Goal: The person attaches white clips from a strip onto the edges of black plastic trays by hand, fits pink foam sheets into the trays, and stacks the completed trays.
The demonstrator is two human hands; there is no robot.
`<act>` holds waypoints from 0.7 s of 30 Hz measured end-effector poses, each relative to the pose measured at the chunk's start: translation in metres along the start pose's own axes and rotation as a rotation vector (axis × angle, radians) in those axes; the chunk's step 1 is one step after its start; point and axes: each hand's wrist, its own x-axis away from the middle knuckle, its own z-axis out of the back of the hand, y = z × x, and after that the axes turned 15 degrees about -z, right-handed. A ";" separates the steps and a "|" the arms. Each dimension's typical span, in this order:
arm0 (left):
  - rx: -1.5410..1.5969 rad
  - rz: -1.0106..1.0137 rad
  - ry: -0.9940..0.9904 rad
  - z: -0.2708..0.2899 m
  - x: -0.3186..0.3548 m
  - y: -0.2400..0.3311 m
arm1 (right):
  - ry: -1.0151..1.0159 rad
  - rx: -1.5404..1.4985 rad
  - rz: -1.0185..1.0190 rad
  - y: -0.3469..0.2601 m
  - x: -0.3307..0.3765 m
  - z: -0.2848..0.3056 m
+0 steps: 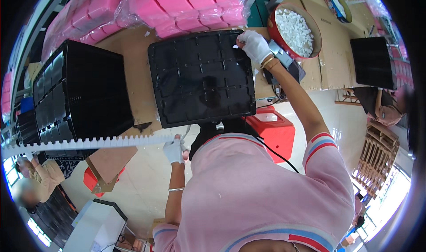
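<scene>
A black tray (pixel 199 81) with a grid of shallow compartments lies on the cardboard-covered table in front of me. At its far right corner is my right hand (pixel 256 47), in a white glove with bare fingertips; the fingers are pinched on a small white piece (pixel 236 46). My left hand (pixel 175 150), gloved the same way, is below the tray's near edge. Its fingers are closed around the end of a long white notched strip (pixel 106 142), which stretches off to the left.
A red round tin (pixel 317 38) of small white pieces stands right of the tray, beside a grey device (pixel 282 54). Black trays (pixel 95 90) are stacked at left; plastic-wrapped pink blocks (pixel 186 5) lie behind. A red stool (pixel 277 134) stands below the table. Other people sit at both sides.
</scene>
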 end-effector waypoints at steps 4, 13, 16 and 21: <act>0.134 -0.032 0.110 0.027 -0.026 -0.031 | 0.065 0.102 0.108 0.010 -0.028 -0.007; 0.383 0.251 0.225 0.008 -0.034 0.012 | 0.021 0.214 0.129 0.009 -0.038 -0.014; 0.460 0.191 0.026 -0.009 -0.033 0.014 | -0.033 0.240 0.121 0.009 -0.040 -0.014; 0.267 0.134 -0.025 -0.025 -0.054 0.003 | -0.003 0.387 0.256 0.006 -0.040 -0.019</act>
